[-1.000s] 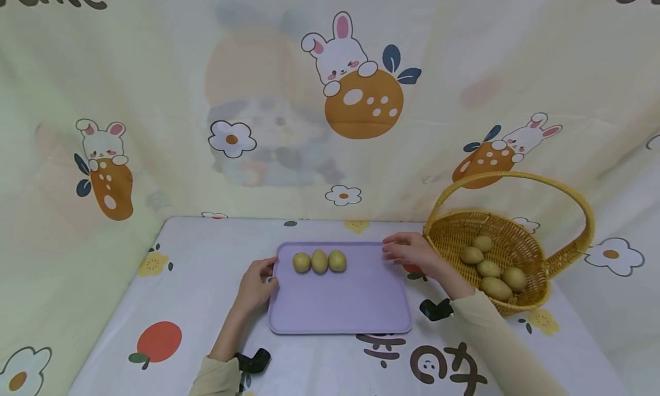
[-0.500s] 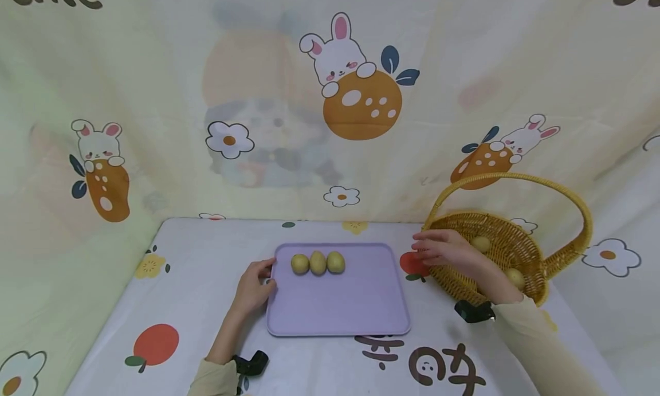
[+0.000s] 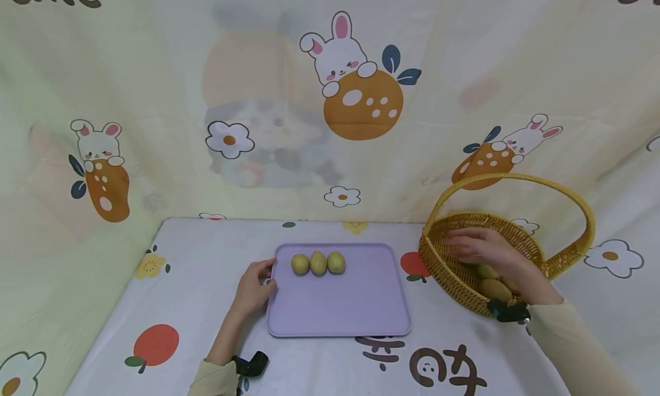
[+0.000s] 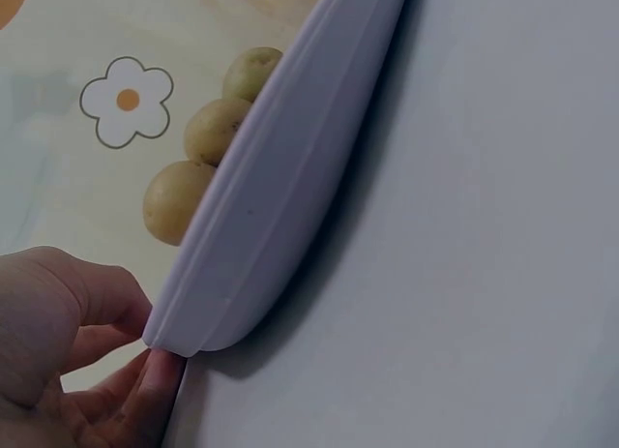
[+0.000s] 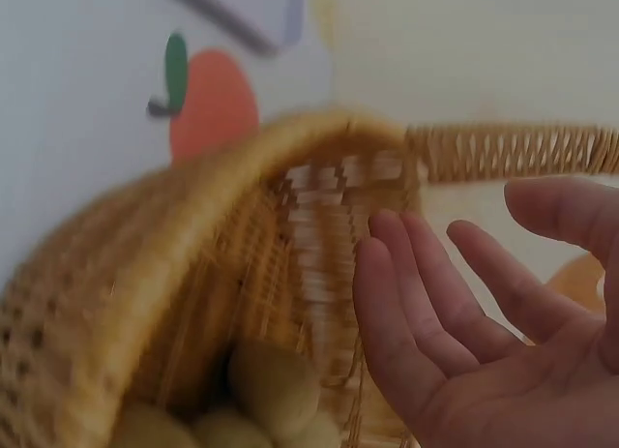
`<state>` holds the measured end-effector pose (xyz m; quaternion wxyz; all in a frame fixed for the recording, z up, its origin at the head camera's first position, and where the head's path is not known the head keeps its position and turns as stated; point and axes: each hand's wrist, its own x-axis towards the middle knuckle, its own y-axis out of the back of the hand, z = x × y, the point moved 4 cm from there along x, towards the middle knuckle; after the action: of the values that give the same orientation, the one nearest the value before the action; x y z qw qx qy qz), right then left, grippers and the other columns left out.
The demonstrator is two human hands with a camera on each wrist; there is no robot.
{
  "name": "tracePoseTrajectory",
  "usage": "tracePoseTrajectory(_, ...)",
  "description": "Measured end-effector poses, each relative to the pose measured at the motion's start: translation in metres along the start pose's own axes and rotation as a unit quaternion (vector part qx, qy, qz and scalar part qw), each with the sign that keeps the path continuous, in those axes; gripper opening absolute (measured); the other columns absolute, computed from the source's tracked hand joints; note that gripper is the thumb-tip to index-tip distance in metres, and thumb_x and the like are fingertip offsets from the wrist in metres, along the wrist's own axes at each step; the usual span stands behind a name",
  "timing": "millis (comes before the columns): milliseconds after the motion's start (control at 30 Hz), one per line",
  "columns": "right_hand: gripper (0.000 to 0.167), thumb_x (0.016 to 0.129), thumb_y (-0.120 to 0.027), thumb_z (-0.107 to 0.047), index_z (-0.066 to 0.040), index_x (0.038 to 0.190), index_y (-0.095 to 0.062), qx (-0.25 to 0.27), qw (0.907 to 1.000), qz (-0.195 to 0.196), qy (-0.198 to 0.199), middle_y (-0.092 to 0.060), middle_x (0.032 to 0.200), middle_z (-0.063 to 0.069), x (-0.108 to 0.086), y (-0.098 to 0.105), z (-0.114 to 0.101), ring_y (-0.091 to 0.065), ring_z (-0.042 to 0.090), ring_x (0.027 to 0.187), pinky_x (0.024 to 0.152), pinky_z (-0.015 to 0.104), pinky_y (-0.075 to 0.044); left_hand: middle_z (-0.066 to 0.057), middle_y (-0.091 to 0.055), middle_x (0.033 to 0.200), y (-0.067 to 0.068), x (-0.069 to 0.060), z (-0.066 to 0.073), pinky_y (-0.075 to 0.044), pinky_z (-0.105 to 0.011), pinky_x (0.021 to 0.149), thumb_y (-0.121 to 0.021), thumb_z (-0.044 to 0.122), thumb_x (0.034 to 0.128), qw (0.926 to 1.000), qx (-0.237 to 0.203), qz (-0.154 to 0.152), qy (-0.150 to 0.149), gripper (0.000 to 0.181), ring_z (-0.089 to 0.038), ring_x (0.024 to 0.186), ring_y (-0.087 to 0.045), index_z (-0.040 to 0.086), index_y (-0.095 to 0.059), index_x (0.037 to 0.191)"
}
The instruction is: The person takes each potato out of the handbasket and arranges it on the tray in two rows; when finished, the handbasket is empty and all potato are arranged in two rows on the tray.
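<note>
Several right fingers (image 5: 385, 317) loose over basket (image 3: 444, 274)

Three potatoes (image 4: 211, 131) behind tray rim (image 4: 238, 167)

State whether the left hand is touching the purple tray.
Touching: the left wrist view shows the left hand meeting the edge of the purple tray, with no gap between them.

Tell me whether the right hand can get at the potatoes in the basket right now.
Likely yes: the right hand is over the open basket and holds nothing, the potatoes lie inside uncovered, and the handle arches up clear of the hand, so nothing seems to block it.
</note>
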<state>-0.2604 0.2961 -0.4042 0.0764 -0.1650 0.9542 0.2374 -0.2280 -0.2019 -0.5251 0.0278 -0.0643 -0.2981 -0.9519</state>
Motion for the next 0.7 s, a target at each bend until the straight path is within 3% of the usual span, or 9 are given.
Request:
tracePoseTrajectory(167, 0.054, 0.104, -0.046, -0.022, 0.017, 0.141, -0.037, -0.029, 0.9993, 0.015, -0.016, -0.060, 0.127, 0.026, -0.004, 0.014, 0.013, -0.068, 0.013, 0.099, 0.087, 0.038, -0.054, -0.016, -0.062, 0.109, 0.001, 0.000, -0.001, -0.046, -0.046, 0.088, -0.064, -0.001, 0.0756, 1.0000, -0.001, 0.002, -0.005, 0.054, -0.028, 0.095, -0.064, -0.001, -0.061, 0.130)
tracePoseTrajectory(333, 0.055, 0.104, -0.045, -0.026, 0.016, 0.139, -0.040, -0.075, 0.9952, 0.053, -0.035, -0.056, 0.130, 0.031, -0.005, 0.025, 0.026, -0.066, 0.018, 0.099, 0.083, 0.039, -0.055, -0.016, -0.062, 0.110, 0.002, 0.000, -0.001, -0.046, -0.046, 0.089, -0.064, -0.001, 0.0758, 1.0000, -0.002, 0.003, -0.008, 0.054, -0.029, 0.096, -0.064, -0.001, -0.061, 0.130)
tracePoseTrajectory(500, 0.055, 0.104, -0.046, -0.026, 0.017, 0.137, -0.042, -0.093, 0.9907, 0.087, -0.047, -0.046, 0.135, 0.037, -0.004, 0.029, 0.037, -0.064, 0.021, 0.099, 0.080, 0.038, -0.056, -0.016, -0.062, 0.109, 0.002, -0.001, -0.001, -0.046, -0.047, 0.089, -0.064, -0.001, 0.0753, 0.9999, -0.005, 0.003, -0.009, 0.054, -0.029, 0.095, -0.064, -0.001, -0.061, 0.129)
tracePoseTrajectory(700, 0.053, 0.103, -0.044, -0.024, 0.017, 0.137, -0.042, -0.102, 0.9873, 0.099, -0.072, -0.037, 0.141, 0.038, 0.000, 0.029, 0.048, -0.059, 0.022, 0.103, 0.078, 0.033, -0.056, -0.016, -0.063, 0.107, 0.001, -0.001, 0.000, -0.047, -0.046, 0.087, -0.063, -0.002, 0.0749, 0.9998, -0.005, 0.008, -0.018, 0.053, -0.029, 0.093, -0.064, -0.002, -0.062, 0.128)
